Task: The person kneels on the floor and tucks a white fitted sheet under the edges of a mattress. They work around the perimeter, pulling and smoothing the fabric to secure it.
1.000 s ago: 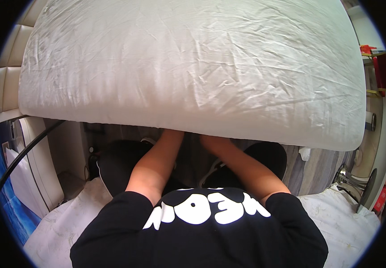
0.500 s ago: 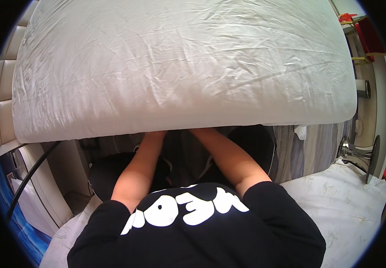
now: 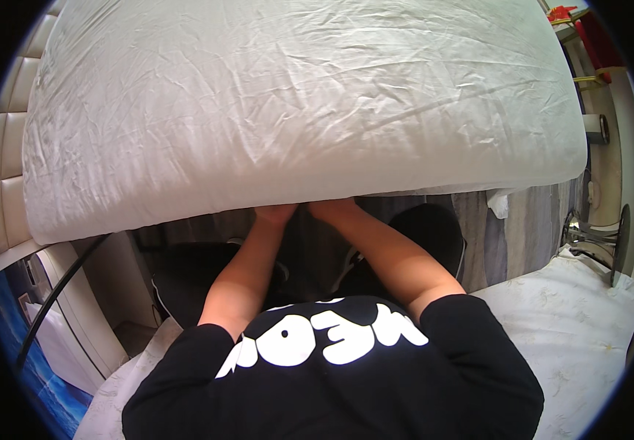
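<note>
Reaching toward the underside of the bed's near edge, the person keeps both forearms stretched forward beneath the overhanging white sheet. The left hand and right hand meet that edge side by side, near each other, with only the wrists and the backs of the hands showing. The fingers are hidden behind the overhang, so one cannot tell whether they are apart, together or clamped on the fabric.

Compared with half a second ago, a little more of both hands shows below the edge, and they sit slightly closer together. The whole view has shifted as well, so part of this difference may come from the head moving. Along the right, a thin lower fold of cloth now shows over a longer stretch of the edge. As a judgement, the handling seems to centre on the underside of the edge, though the hidden fingers leave this unsettled.

The sheet lies creased across the bed, wrapping over its rounded front. Right of the hands, a white tuft of cloth hangs from the same edge in front of a grey wood-grain surface. The dark-clad right knee is bent beside the right forearm, and a pale patterned cloth spreads at the person's right. A padded headboard stands at the far left.
</note>
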Motion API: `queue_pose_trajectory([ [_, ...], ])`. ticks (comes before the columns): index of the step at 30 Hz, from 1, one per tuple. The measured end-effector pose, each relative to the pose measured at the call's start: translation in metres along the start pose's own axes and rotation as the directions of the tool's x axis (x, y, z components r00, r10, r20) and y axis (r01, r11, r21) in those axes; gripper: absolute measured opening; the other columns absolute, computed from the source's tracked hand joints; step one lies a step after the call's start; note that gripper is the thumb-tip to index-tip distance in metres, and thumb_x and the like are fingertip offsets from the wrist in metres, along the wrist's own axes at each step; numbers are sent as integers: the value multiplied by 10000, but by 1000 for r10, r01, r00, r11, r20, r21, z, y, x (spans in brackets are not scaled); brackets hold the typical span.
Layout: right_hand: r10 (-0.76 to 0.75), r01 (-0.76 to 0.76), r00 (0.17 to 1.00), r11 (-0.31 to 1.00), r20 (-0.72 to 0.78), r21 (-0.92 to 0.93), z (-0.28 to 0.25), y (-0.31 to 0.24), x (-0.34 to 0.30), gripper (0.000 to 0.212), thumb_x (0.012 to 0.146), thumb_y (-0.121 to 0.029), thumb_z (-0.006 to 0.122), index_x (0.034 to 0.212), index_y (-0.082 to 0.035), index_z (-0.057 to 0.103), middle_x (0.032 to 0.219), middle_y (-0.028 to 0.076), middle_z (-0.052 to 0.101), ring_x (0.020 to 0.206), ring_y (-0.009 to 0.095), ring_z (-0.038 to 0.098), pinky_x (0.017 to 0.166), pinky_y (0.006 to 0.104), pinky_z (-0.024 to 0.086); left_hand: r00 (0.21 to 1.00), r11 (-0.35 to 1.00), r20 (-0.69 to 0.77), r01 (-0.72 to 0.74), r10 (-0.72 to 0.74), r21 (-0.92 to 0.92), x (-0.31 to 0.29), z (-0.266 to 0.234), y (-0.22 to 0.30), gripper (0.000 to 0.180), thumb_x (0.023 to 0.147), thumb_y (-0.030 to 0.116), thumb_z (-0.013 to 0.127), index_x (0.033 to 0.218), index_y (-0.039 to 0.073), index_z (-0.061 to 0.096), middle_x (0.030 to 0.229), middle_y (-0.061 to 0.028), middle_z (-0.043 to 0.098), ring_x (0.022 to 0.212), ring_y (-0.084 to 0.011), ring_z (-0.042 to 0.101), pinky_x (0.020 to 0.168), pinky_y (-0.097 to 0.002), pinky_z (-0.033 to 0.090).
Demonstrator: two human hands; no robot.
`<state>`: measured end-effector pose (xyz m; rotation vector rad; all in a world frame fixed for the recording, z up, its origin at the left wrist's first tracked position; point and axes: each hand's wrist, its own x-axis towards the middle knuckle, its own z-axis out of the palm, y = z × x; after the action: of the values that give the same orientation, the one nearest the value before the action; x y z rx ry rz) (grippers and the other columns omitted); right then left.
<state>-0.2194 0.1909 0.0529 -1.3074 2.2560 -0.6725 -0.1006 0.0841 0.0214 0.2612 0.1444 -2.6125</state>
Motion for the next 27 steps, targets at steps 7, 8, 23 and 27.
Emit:
queue_pose_trajectory([
  [7,-85,115,986,970,143,-213,0,-4,-52,421,868,-152,496,1259,-4,544,1287,238,537,1247,384,470,1013,482,393,993,987,107,71,-56,-144,12,-31,6,622,973,495,302,1446,95,353,1501,-118,349,1364,-341,322,1134,-493,258],
  [8,-187,216,974,935,128,-282,2,0,-63,433,856,-141,503,1263,5,538,1277,244,542,1238,391,478,1004,487,401,993,985,92,89,-76,-150,14,-28,1,615,975,488,302,1445,95,356,1495,-124,356,1360,-347,327,1130,-499,264],
  [23,701,219,650,-542,293,811,-66,53,-43,223,937,-222,549,1130,-115,581,1068,23,630,970,186,593,870,347,479,965,996,-257,-35,54,80,20,32,-29,602,940,515,395,1375,104,458,1419,-98,464,1336,-323,385,1127,-487,284],
  [27,684,317,706,-539,185,781,-53,67,-32,259,947,-241,538,1167,-109,578,1130,35,628,1050,199,585,919,365,474,993,990,-119,-2,20,142,12,23,-24,603,932,510,426,1377,104,456,1420,-93,464,1343,-315,380,1131,-489,281],
])
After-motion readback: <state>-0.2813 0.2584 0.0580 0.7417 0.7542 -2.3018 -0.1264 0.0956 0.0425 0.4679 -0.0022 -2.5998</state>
